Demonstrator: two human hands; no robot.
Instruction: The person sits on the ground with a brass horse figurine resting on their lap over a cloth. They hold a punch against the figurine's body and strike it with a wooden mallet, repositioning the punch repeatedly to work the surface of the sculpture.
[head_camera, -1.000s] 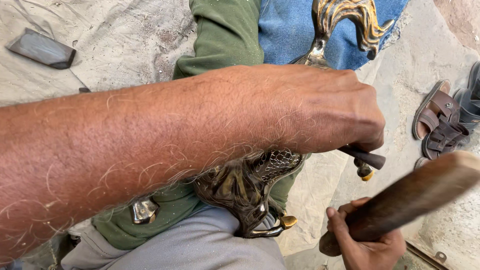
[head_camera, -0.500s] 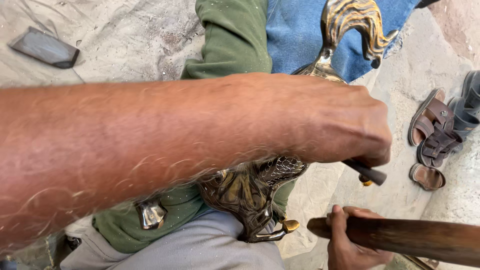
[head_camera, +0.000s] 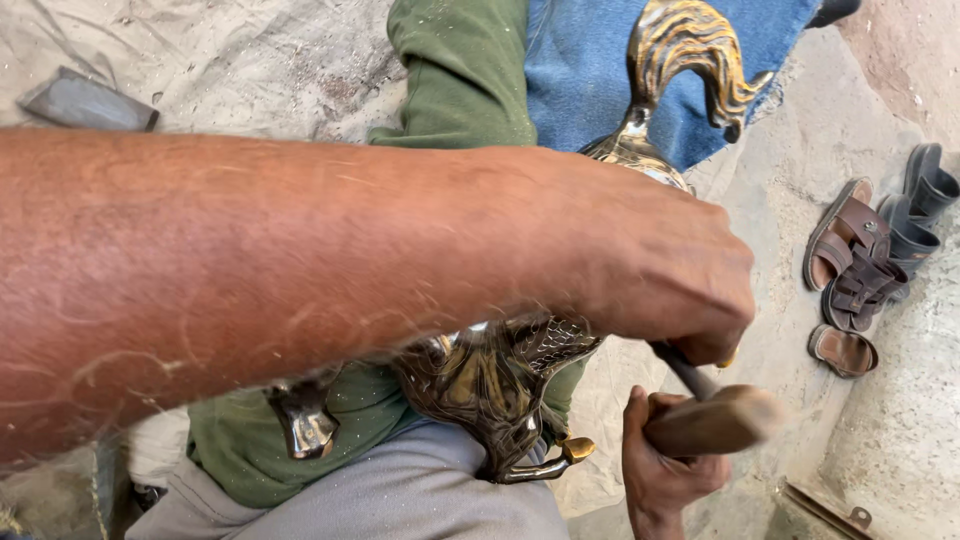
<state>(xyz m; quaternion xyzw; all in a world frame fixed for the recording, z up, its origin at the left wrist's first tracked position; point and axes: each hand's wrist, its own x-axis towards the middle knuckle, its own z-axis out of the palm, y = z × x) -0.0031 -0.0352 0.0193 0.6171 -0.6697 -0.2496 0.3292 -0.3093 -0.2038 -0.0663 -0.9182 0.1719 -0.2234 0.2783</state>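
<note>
Chasing the brass horse figure (head_camera: 490, 385): the left hand (head_camera: 660, 270) grips a punch (head_camera: 685, 368) against it, while beside it the right hand (head_camera: 665, 455) is clenched on a wooden mallet (head_camera: 715, 420), which next needs a square blow.

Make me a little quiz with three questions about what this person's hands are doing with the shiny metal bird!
1. True or false: the right hand grips a wooden mallet.
2. Which hand holds the thin dark metal tool against the metal bird figure?
A. left hand
B. right hand
C. neither
3. What lies on the ground at the right edge of the view?

Key:
1. True. Its fingers wrap the handle.
2. A. The left hand closes on the tool's top.
3. Brown sandals and dark shoes.
</note>
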